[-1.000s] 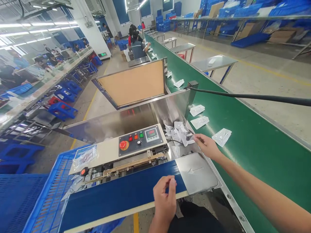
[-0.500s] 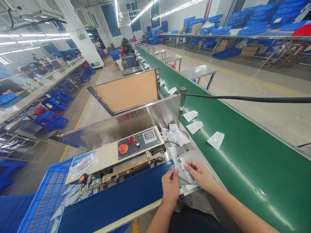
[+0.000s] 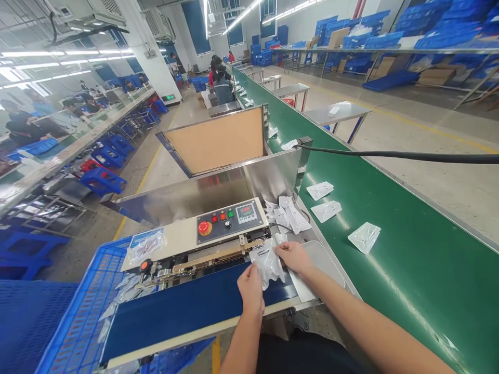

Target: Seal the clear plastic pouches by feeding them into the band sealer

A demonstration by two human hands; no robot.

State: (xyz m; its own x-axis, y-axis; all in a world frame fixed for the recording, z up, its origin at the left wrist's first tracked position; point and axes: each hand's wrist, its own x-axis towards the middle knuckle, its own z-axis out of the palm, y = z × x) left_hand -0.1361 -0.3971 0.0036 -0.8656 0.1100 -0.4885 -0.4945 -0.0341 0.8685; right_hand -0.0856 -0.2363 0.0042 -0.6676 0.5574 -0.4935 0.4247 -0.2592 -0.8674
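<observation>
Between my hands is a clear plastic pouch (image 3: 268, 266) with small contents that I cannot make out. My left hand (image 3: 250, 291) pinches its lower left edge, and my right hand (image 3: 294, 257) pinches its upper right side. The pouch's upper edge is at the right end of the band sealing machine (image 3: 230, 221), above the blue belt (image 3: 175, 306). Behind my right hand, several similar pouches (image 3: 294, 215) lie in a pile beside the machine. A metal tray (image 3: 322, 262) sits under and beside my right wrist.
A green conveyor (image 3: 390, 280) runs along the right, carrying several spaced pouches (image 3: 364, 237). The blue crate (image 3: 83, 306) stands at the belt's left end. A black cable (image 3: 390, 154) crosses above the conveyor. A raised metal panel (image 3: 218, 182) stands behind the machine.
Both hands have moved left with the pouch, from over the metal tray to the sealing machine's entry above the blue belt. The camera view has shifted slightly left.
</observation>
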